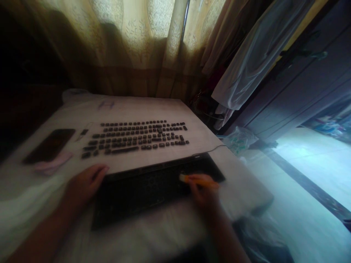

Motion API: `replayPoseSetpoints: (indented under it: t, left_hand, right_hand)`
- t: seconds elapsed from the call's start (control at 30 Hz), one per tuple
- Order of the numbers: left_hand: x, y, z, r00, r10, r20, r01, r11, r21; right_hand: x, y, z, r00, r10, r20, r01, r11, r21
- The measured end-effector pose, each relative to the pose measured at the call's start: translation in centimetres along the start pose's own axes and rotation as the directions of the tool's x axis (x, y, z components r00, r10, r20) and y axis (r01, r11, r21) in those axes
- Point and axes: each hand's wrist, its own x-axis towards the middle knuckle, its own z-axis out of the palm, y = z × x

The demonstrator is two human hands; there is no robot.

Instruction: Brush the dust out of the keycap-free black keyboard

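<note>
A black keyboard base [148, 186] with its keycaps off lies slantwise on the cloth-covered table. At its left end, my left hand [89, 180] grips the edge, thumb close to the upper left corner; some fingers are hard to see. A small brush [204, 180] with a yellow-orange handle and a pale tip is held in my right hand [204, 193], over the right part of the base. Behind the base, loose black keycaps [137, 136] are laid out in rows that follow a keyboard's layout. The picture is dim and blurred.
A dark phone [52, 145] lies at the left on a pink cloth [53, 163], with a small dark item [84, 132] beside it. A cable [214, 149] runs off the table's right edge. Curtains [137, 44] hang behind; a plastic bag [238, 139] sits at the right.
</note>
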Motion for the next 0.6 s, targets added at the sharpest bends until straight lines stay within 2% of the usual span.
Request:
replayPoseSetpoints:
  t: [0.17,0.37,0.6]
  left_hand:
    - [-1.1,-0.1,-0.2,0.997,0.055,-0.053,-0.054,0.998,0.015]
    - [-1.7,-0.5,0.0,0.994,0.066,-0.086,-0.068,0.998,-0.017]
    - [-1.6,-0.9,0.4,0.993,0.052,-0.108,-0.059,0.996,-0.065]
  right_hand:
    - [-0.3,0.2,0.3,1.000,0.025,-0.014,-0.025,1.000,0.016]
    - [-0.3,1.0,0.4,0.990,0.088,-0.112,-0.091,0.996,-0.022]
    - [-0.6,0.9,0.7,0.994,0.061,-0.086,-0.064,0.997,-0.037]
